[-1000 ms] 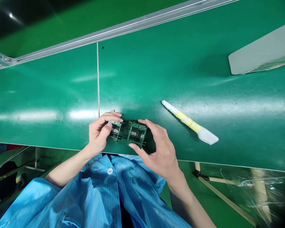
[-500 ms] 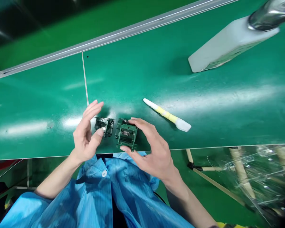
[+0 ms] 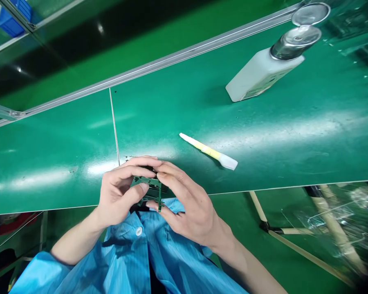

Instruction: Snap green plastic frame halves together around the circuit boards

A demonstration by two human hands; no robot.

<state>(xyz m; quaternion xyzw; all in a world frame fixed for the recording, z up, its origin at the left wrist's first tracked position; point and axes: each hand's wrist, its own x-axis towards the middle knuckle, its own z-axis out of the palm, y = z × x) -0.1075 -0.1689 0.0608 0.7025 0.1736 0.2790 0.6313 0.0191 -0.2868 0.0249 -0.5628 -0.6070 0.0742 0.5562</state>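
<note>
Both hands meet at the near edge of the green bench (image 3: 263,139). My left hand (image 3: 118,192) and my right hand (image 3: 187,204) pinch the same small green circuit board piece (image 3: 150,188), fingers curled round it from either side. The piece is held on edge, just over the bench's front rim, and most of it is covered by my fingers. A second board piece seen a moment before is hidden between my hands or behind them; I cannot tell which.
A white and yellow brush-like tool (image 3: 210,152) lies on the bench to the right of my hands. A white bottle with a metal cap (image 3: 265,71) lies on its side at the far right. A metal rail (image 3: 159,63) runs along the bench's back.
The two board pieces lay apart on the bench half a second ago. Both hands have since closed together and lifted a piece toward the bench's front edge. The camera view has tilted.
</note>
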